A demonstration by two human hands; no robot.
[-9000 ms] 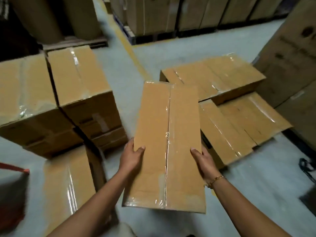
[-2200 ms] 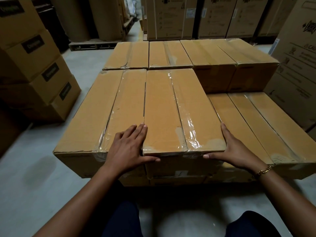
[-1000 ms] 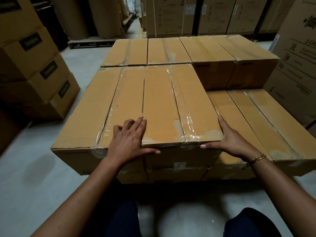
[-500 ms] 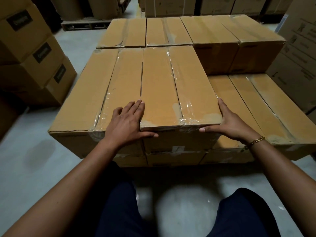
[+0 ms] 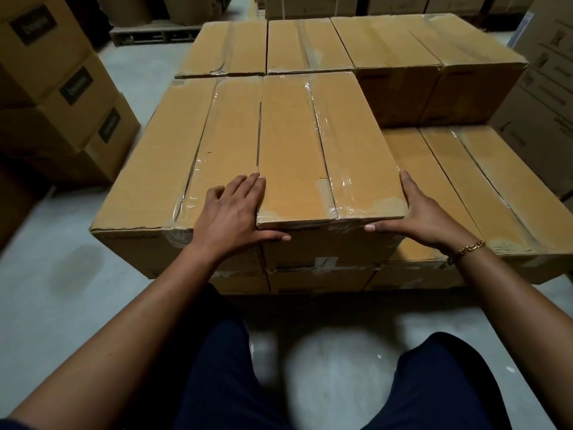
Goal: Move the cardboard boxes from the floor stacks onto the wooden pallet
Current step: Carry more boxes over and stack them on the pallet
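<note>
A long taped cardboard box (image 5: 322, 150) lies on the top layer of the stack in front of me, beside another long box (image 5: 161, 162) on its left. My left hand (image 5: 229, 215) rests flat on that neighbour at the box's near left corner, with its thumb across the box's front face. My right hand (image 5: 424, 212) presses straight fingers along the near right side, thumb on the front face. Lower boxes (image 5: 483, 187) lie to the right and a back row of boxes (image 5: 387, 48) stands behind. The boxes hide whatever lies under the stack.
Labelled cartons (image 5: 62, 97) are stacked on the left and large printed cartons (image 5: 545, 97) stand on the right. A wooden pallet (image 5: 155, 32) carrying brown rolls sits at the back left. Grey concrete floor (image 5: 55, 290) surrounds the stack, and my legs are below.
Nine seconds ago both hands carried this box over the floor; it now lies on the stack. Over the last second both hands stay at its near corners while the view dips closer.
</note>
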